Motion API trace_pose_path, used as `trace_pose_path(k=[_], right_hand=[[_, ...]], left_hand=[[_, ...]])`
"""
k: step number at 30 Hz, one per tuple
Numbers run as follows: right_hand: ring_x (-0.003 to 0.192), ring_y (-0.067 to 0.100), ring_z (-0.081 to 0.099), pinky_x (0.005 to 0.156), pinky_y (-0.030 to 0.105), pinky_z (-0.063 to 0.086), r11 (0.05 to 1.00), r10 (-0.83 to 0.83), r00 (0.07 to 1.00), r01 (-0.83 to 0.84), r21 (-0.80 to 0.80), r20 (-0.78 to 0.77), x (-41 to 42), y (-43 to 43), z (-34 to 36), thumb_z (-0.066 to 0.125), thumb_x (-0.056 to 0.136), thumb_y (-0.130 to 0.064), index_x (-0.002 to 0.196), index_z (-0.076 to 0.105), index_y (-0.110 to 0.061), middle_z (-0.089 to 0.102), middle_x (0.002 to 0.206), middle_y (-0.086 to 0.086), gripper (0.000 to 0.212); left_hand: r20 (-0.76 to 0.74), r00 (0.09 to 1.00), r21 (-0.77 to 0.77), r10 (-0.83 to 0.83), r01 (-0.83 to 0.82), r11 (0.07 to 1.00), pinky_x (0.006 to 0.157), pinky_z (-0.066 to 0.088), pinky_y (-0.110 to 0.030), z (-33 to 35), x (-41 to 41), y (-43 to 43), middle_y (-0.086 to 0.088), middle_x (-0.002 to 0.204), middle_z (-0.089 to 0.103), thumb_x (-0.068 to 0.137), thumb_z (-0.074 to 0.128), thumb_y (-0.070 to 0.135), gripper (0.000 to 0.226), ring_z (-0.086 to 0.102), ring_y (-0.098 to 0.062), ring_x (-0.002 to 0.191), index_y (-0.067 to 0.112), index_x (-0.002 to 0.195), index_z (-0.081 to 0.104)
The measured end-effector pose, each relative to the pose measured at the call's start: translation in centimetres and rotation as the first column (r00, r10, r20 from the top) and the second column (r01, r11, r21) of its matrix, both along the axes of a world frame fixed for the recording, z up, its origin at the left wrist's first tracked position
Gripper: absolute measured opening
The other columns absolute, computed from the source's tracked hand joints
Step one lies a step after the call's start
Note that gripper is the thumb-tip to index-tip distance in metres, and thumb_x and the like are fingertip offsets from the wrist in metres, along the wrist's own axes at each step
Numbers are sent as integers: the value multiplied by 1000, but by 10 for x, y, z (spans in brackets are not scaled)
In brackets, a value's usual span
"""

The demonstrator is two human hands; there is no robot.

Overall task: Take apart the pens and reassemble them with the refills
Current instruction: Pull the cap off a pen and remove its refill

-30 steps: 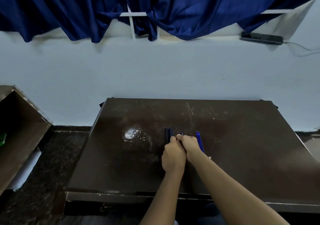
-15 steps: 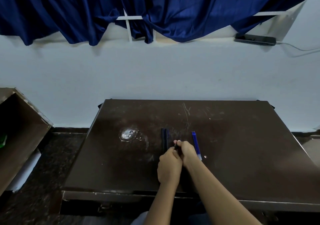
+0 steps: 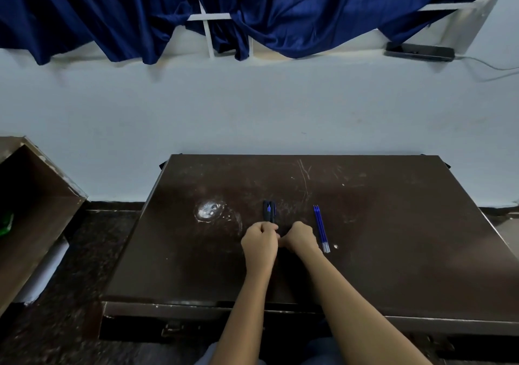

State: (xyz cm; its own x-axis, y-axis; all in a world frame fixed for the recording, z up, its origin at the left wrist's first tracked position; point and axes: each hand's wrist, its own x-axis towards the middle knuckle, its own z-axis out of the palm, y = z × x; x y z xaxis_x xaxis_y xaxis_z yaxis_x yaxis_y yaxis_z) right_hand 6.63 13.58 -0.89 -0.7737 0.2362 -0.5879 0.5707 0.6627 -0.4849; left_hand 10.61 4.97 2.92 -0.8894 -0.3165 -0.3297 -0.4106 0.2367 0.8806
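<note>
Two dark pens (image 3: 269,211) lie side by side on the brown table (image 3: 393,224), pointing away from me. Blue refills (image 3: 320,227) lie together to their right, apart from my hands. My left hand (image 3: 259,242) and my right hand (image 3: 299,238) are both curled into fists just in front of the pens, knuckles meeting. They grip a dark pen between them, almost wholly hidden by the fingers. My left hand covers the near ends of the lying pens.
A white smudge (image 3: 209,210) marks the table left of the pens, and a small white speck (image 3: 335,246) lies by the refills' near end. A brown cabinet (image 3: 36,204) stands at the left. A phone (image 3: 420,51) rests on the ledge under the blue curtain (image 3: 252,8).
My hands have drawn back toward me from beside the pens. The right hand has moved away from the refills. The pen tip seen between the hands is now hidden.
</note>
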Motion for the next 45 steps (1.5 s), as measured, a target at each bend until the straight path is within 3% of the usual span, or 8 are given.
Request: trace_pose_path(k=[4,8,17,22,30,36,39,45], right_hand=[[60,13,51,51,25,38,977,-162,979,141,-159,-126,-7,0,10,55,92,-28,89,60,-8,57,75,3,21],[63,12,56,68,27,49,577,-469,883,327,-748,24,-11,1,35,52,94,-39,82,70,-13,64,70,-1,34],[69,12,64,61,21,48,417,-481,875,284,-863,56,-6,0,51,67,87,-10,87,72,-8,73,76,2,6],[64,10,67,55,19,52,520,-446,893,207,-829,-56,-7,9,60,63,88,-6,90,71,-3,73,77,6,10],[43,10,57,46,28,55,150,-358,930,144,-978,82,0,26,81,53,94,-9,92,62,-5,72,77,7,10],[72,15,51,71,30,49,265,-320,946,28,-964,-61,2,31,76,47,99,-17,105,68,-11,70,86,3,23],[48,7,45,63,30,43,393,-354,931,58,-918,-93,4,31,69,60,92,-15,97,66,-8,54,64,1,10],[60,16,54,49,25,45,279,-455,884,250,-927,102,-2,27,67,49,96,-5,91,63,-7,75,82,1,15]], left_hand=[[-41,998,-31,-56,55,998,52,40,-17,8,-7,1,2,76,65,95,45,17,23,54,-2,60,13,96,67],[-100,988,-170,-115,97,981,46,33,-15,14,-8,-4,3,65,55,95,47,22,32,45,-5,53,15,65,52],[-75,977,-104,-198,190,976,52,35,-21,16,-8,4,0,76,60,98,38,22,32,50,-7,62,14,75,59],[96,985,279,-146,114,953,34,24,-19,24,-13,9,4,55,43,97,39,23,34,31,-5,37,15,66,52],[174,962,924,-210,-86,372,24,14,-12,49,-12,9,10,41,32,99,46,35,44,22,-1,26,14,60,52],[-79,979,200,-187,199,959,43,31,-21,43,-7,23,5,58,47,99,40,28,36,42,-8,49,18,67,53],[-150,967,19,-208,213,977,53,35,-21,35,-5,24,3,68,57,98,42,24,33,51,-8,59,16,70,59],[-103,975,45,-197,202,978,51,35,-22,23,-13,20,4,67,55,97,45,28,32,47,-6,56,18,71,60]])
